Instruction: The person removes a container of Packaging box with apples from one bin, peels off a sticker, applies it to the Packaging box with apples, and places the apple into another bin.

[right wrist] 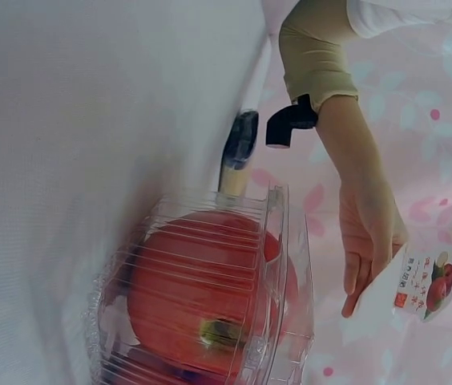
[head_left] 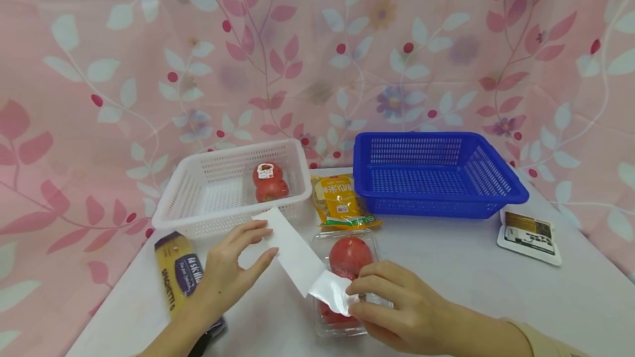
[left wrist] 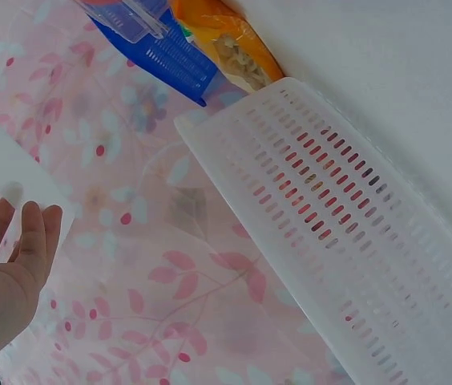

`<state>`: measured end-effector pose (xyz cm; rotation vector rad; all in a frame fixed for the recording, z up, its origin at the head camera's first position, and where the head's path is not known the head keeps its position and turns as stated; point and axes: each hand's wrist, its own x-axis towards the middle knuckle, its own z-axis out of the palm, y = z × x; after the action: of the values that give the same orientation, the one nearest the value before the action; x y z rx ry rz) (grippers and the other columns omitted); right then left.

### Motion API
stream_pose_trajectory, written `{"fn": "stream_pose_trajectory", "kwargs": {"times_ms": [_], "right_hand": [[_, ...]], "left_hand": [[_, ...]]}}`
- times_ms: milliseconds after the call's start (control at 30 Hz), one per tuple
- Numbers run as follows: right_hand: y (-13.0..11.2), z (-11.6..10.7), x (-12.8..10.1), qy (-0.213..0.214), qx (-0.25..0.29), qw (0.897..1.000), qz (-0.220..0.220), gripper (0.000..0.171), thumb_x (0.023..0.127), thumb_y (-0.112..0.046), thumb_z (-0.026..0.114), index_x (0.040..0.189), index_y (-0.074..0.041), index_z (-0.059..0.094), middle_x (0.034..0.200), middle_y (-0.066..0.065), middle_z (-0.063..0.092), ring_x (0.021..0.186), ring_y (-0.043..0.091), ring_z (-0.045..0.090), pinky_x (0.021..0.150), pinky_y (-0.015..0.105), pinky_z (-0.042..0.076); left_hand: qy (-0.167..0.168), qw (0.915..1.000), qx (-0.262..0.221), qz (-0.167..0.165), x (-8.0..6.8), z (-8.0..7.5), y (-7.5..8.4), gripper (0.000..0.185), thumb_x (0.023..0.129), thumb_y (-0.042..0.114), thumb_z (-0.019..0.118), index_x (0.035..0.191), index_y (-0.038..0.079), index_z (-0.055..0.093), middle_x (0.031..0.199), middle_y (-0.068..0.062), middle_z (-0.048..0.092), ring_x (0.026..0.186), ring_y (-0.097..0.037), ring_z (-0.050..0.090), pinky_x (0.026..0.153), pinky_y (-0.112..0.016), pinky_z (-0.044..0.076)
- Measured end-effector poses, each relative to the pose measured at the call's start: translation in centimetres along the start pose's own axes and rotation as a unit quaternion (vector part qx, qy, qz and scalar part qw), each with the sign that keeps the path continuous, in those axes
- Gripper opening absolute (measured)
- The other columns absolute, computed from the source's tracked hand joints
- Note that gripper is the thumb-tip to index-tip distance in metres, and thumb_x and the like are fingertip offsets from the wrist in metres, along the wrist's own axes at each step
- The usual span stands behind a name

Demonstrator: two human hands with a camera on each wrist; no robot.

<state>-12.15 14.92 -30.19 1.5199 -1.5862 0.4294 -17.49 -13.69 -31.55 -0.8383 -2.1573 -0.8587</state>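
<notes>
At lower centre of the head view, a clear plastic clamshell of tomatoes (head_left: 348, 277) lies on the white table (head_left: 446, 291), and both hands work a long white label strip (head_left: 292, 249) that runs from the pack up toward the left. Right hand (head_left: 397, 307): fingers curled, pinching the shiny lower end of the strip just over the pack, which seems to hold the container down while the strip is drawn taut. Left hand (head_left: 230, 271): fingers nearly straight and spread, tips touching the upper end of the strip, supporting rather than gripping it; in the left wrist view these fingers (left wrist: 30, 241) lie flat beside the paper. The right wrist view shows the clamshell (right wrist: 202, 305) close up with a red tomato inside, and the strip's printed face (right wrist: 418, 285) at lower right of that frame.

Surroundings: a white perforated basket (head_left: 230, 186) at centre left holds another pack of tomatoes (head_left: 270, 182); a blue basket (head_left: 436, 172) stands at centre right; a yellow snack bag (head_left: 339, 201) lies between the two; a spaghetti packet (head_left: 179, 280) lies partly under the left forearm; a small flat packet (head_left: 529, 236) lies at right, well apart from the hands
</notes>
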Motion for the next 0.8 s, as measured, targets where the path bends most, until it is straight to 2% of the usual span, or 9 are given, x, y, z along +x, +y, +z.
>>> {"fn": "stream_pose_trajectory", "kwargs": {"times_ms": [100,300,433,533,800], "right_hand": [[-0.2,-0.2,0.1,-0.007,0.011,1.000,0.010,0.011,0.089,-0.014,0.055,0.088,-0.009,0.064,0.095,0.009,0.061,0.087,0.024,0.058,0.078,0.029,0.050],[-0.8,-0.7,0.3,-0.037,0.040,0.997,0.062,0.010,0.090,-0.017,0.057,0.093,-0.010,0.064,0.098,0.004,0.061,0.093,0.021,0.055,0.083,0.026,0.048],[-0.4,-0.7,0.7,-0.001,0.016,0.999,0.036,0.012,0.089,-0.013,0.054,0.087,-0.008,0.064,0.091,0.005,0.062,0.086,0.022,0.057,0.077,0.027,0.048],[0.1,-0.5,0.9,0.029,0.003,0.999,0.024,0.014,0.088,-0.009,0.051,0.082,-0.006,0.063,0.083,0.005,0.062,0.079,0.022,0.057,0.072,0.026,0.048],[0.4,-0.5,1.0,0.043,0.008,0.995,0.085,0.017,0.090,-0.009,0.050,0.080,-0.005,0.062,0.077,0.003,0.060,0.074,0.019,0.054,0.068,0.025,0.047]], "left_hand": [[-0.002,1.0000,0.003,-0.007,0.0,-0.1,-0.1,0.034,0.068,0.011,0.080,0.099,0.008,0.068,0.111,0.000,0.062,0.085,-0.014,0.064,0.078,-0.014,0.046],[-0.009,0.9995,0.006,-0.030,0.0,-0.3,-0.5,0.034,0.068,0.013,0.081,0.100,0.008,0.069,0.110,0.001,0.062,0.083,-0.013,0.064,0.076,-0.014,0.047],[-0.030,0.9982,0.015,-0.049,-0.2,-0.2,-0.8,0.034,0.068,0.015,0.081,0.099,0.008,0.068,0.107,0.001,0.062,0.081,-0.012,0.064,0.070,-0.023,0.052],[-0.072,0.9945,0.020,-0.073,-0.5,0.1,-1.0,0.034,0.068,0.012,0.081,0.099,0.008,0.068,0.103,-0.001,0.063,0.079,-0.013,0.064,0.067,-0.026,0.053],[-0.209,0.9707,0.046,-0.109,-0.9,0.7,-1.7,0.024,0.070,0.009,0.077,0.092,0.008,0.068,0.096,-0.003,0.063,0.089,-0.022,0.061,0.075,-0.035,0.051]]}}
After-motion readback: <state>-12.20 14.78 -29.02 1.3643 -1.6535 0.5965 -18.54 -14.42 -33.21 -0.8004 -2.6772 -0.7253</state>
